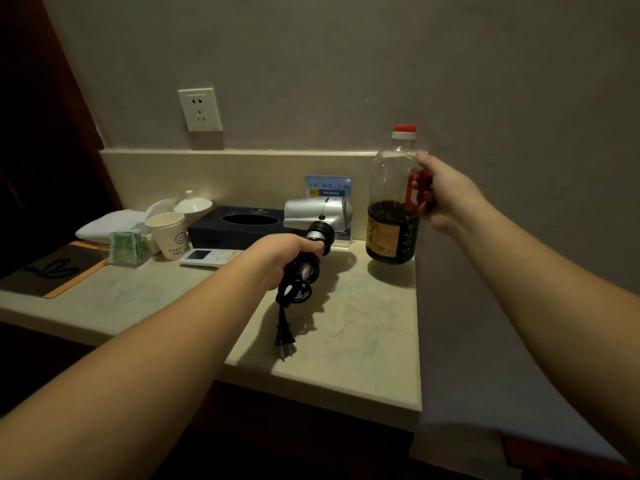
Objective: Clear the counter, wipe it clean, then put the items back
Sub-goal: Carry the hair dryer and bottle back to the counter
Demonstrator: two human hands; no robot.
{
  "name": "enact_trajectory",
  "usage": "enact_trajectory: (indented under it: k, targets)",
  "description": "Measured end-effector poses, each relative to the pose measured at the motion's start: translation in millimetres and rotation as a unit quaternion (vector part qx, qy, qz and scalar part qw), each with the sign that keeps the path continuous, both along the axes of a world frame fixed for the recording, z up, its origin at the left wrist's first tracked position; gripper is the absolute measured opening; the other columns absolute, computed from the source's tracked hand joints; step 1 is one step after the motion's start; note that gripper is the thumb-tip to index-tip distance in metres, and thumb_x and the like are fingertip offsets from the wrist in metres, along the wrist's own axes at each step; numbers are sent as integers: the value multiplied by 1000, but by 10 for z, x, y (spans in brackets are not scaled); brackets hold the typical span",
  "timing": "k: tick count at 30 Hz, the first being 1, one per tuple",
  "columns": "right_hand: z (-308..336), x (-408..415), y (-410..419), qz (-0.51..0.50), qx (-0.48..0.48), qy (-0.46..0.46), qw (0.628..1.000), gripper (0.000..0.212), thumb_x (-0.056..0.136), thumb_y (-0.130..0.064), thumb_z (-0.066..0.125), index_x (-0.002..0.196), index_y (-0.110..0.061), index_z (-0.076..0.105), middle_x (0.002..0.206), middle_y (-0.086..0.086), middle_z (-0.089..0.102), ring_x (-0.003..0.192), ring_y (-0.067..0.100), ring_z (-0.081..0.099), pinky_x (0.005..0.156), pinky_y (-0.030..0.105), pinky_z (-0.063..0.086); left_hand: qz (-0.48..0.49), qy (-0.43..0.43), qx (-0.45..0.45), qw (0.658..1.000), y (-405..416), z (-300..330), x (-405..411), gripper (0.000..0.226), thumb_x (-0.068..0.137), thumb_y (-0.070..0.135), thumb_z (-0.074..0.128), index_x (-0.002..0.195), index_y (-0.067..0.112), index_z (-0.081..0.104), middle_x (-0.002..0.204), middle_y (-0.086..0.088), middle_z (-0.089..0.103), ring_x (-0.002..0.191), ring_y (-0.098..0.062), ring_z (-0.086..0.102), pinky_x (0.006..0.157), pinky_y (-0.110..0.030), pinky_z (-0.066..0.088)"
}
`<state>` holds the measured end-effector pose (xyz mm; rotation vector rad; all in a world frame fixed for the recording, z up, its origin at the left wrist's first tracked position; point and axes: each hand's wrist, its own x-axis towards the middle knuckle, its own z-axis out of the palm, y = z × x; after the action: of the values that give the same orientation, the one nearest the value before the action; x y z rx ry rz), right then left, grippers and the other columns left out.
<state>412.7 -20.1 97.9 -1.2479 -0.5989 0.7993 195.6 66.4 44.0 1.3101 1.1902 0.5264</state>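
Left hand [277, 258] gripping hair dryer [317, 211] handle, right hand [446, 195] gripping sauce bottle [393, 216] handle; keeping bottle upright, dangling plug [284, 341] clear of counter [363, 323] edge.

Bare counter [363, 327] in front; tissue box [239, 226], cup [169, 235] crowd the back

A single wide-angle view from the person's head looks forward and down, close over the tabletop [363, 323], facing the wall [346, 64] behind it. Both forearms reach in from the bottom corners. The tabletop's right edge falls right of centre, and straight lines bend near the borders.
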Motion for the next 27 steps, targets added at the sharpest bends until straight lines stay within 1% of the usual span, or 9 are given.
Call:
enact_trajectory:
  k: [2,3,7,9,13,18,20,23,27]
  targets:
    - [-41,69,109,-5,-7,-5,1000,32,83,-45,67,101,-19,69,96,-1,73,98,18,68,93,35,52,2,11,-4,1000,71,-50,62,34,85,21,73,110,0,64,85,-11,65,65,-22,60,56,-31,45]
    - [-57,97,155,-4,-9,-4,1000,32,83,-45,66,101,-19,69,94,-2,72,97,17,67,91,33,52,4,16,-7,1000,96,-68,92,33,85,21,72,110,1,64,86,-11,65,66,-22,60,56,-31,46]
    - [-100,181,288,6,-10,6,1000,28,86,-45,64,97,-19,66,74,-8,65,73,7,62,55,19,46,11,29,-12,999,151,-108,194,32,84,20,74,108,1,65,88,-12,65,71,-24,61,62,-33,48]
    - [-129,222,346,7,-13,8,1000,26,86,-45,64,92,-20,64,67,-9,62,64,5,58,47,16,42,17,36,-12,999,173,-142,229,32,82,20,75,107,2,66,86,-12,65,69,-25,60,62,-33,48]
    - [-177,276,441,3,-23,1,1000,27,85,-48,64,87,-21,64,71,-8,59,66,7,54,54,19,39,23,47,-12,999,187,-202,278,37,79,21,78,109,2,67,93,-14,67,75,-27,62,74,-36,51]
    - [-212,314,503,7,-29,-8,1000,40,86,-47,63,109,-14,64,94,-2,65,89,14,61,69,25,47,23,72,-19,997,194,-244,307,47,78,26,79,117,6,64,109,-15,67,89,-29,63,91,-41,50]
    - [-228,336,543,1,-27,-3,1000,38,85,-48,64,104,-16,66,91,-3,65,88,13,61,70,24,48,27,77,-24,996,196,-255,320,49,78,26,79,120,6,62,110,-15,66,96,-29,64,95,-42,50]
    - [-234,331,581,-4,-36,5,999,31,84,-48,64,93,-19,67,79,-6,62,72,9,57,56,20,42,34,84,-31,995,174,-260,333,52,79,25,79,124,7,60,110,-15,64,98,-31,63,93,-44,51]
    - [-250,327,620,11,-39,13,999,38,87,-45,63,107,-14,65,92,-1,68,82,13,64,56,24,45,30,92,-41,994,158,-264,334,51,82,23,76,126,6,58,113,-16,63,97,-31,63,81,-41,51]
